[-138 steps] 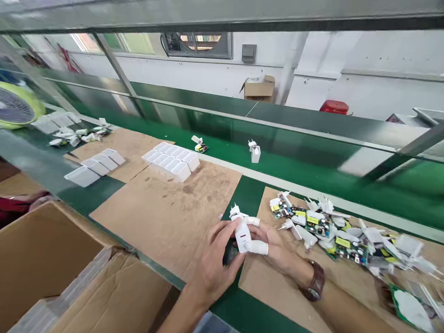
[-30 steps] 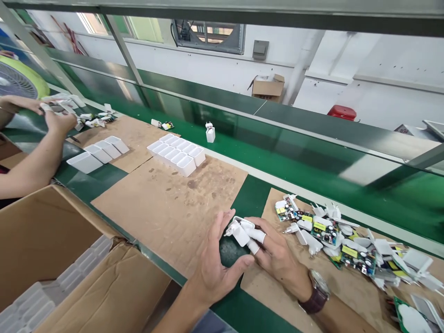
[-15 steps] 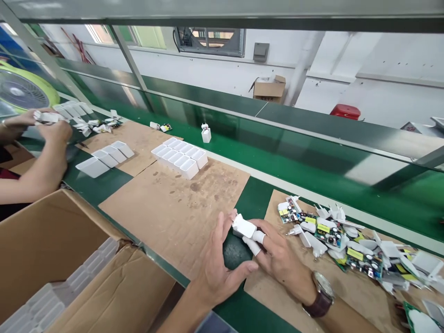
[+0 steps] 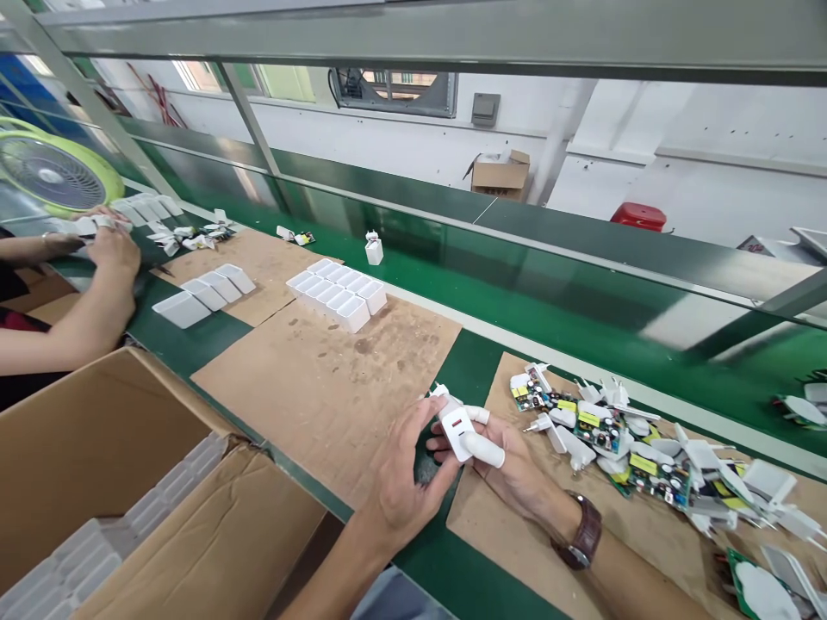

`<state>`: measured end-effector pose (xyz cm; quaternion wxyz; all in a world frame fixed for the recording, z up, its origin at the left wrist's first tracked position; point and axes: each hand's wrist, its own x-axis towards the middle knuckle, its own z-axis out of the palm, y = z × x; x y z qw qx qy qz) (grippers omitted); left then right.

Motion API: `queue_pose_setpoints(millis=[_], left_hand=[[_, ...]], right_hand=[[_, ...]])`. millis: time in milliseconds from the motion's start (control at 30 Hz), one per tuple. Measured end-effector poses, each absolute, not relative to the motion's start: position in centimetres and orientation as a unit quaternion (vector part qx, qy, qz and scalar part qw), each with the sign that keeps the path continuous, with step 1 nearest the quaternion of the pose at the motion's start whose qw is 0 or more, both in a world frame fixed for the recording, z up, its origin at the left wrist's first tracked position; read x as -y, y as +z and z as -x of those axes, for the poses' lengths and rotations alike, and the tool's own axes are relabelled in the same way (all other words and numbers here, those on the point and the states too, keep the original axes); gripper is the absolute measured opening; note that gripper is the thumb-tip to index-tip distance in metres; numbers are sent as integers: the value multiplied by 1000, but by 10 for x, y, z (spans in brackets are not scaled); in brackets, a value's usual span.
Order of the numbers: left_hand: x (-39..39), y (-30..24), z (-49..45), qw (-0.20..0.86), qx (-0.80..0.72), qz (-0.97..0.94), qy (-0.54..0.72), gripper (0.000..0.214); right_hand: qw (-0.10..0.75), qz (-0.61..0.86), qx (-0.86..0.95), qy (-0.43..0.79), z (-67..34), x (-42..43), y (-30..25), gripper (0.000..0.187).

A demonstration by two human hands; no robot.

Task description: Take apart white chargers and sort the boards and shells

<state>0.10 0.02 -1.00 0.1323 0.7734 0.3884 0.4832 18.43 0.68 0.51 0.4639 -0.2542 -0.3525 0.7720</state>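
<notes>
A white plug-in USB charger (image 4: 457, 427) is held between both hands above the dark green bench, its port face turned toward me. My right hand (image 4: 510, 461), with white finger cots on two fingers and a brown watch strap at the wrist, grips it from the right. My left hand (image 4: 404, 469) curls in from the other side, fingertips at the charger's plug end and thumb near its lower edge. To the right, a pile of circuit boards and white plug housings (image 4: 607, 430) lies on cardboard.
White open casings (image 4: 352, 314) stand in rows on a cardboard sheet (image 4: 310, 370). An open carton (image 4: 213, 534) at lower left holds clear plastic trays (image 4: 83, 564). A co-worker's arms (image 4: 96, 293) are at the far left. One white charger (image 4: 373, 248) stands on the green belt.
The charger has turned so its port face shows. My right hand has rolled with it, and my left fingers and thumb have closed in around it.
</notes>
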Motion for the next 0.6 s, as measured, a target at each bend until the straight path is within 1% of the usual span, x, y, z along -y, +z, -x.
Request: queue_pose_setpoints(millis=[133, 333, 467, 600], left_hand=[[0, -7, -2, 128, -381, -776, 486, 77], [-1, -8, -1, 112, -373, -783, 485, 78], [0, -8, 1, 124, -362, -790, 479, 80], [0, -9, 1, 136, -356, -795, 473, 81]], right_hand=[[466, 233, 353, 777, -185, -7, -2, 43], [463, 243, 365, 770, -185, -9, 1, 42], [461, 242, 390, 759, -186, -8, 1, 38], [456, 238, 406, 755, -187, -8, -1, 38]])
